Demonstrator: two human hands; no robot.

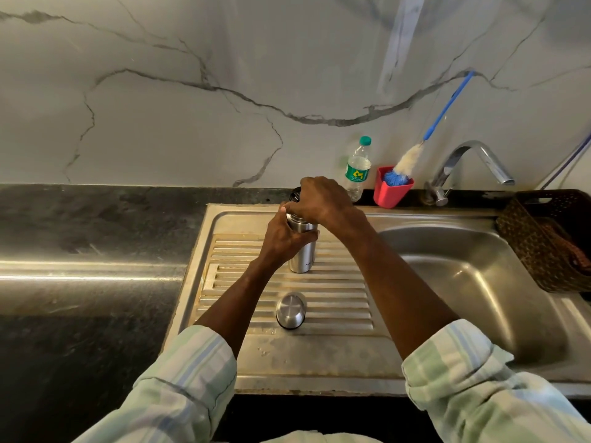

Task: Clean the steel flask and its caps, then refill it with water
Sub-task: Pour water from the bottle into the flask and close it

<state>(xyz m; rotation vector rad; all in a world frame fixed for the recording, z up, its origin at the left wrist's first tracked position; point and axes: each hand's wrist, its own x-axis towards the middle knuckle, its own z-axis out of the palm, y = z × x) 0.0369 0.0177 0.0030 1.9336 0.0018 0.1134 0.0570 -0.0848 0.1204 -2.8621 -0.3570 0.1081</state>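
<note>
Two rolled-up checked sleeves [179, 388] are entering from the bottom of the frame, both forearms reaching up over the ribbed steel drainboard [335, 314]. Nearest on those ribs, a steel outer cap [291, 310] is lying just below centre, apart from the hands. Above it, at mid-frame, the steel flask [302, 254] is standing upright on the drainboard. The left hand [281, 239] is wrapping its fingers round the flask's upper body, gripping it. The right hand [323, 203] is sitting over the flask's top, fingers curled down around the dark inner cap [295, 196], which is mostly hidden beneath them. To the right, the sink basin [463, 276] is lying open, with a dark woven basket [550, 238] at the right edge. Farther back along the marble wall, a plastic water bottle [358, 167], a red holder [391, 190] carrying a blue-handled bottle brush [412, 155] and a chrome tap [470, 164] are standing. A dark stone surface [89, 251] is filling the left side.
</note>
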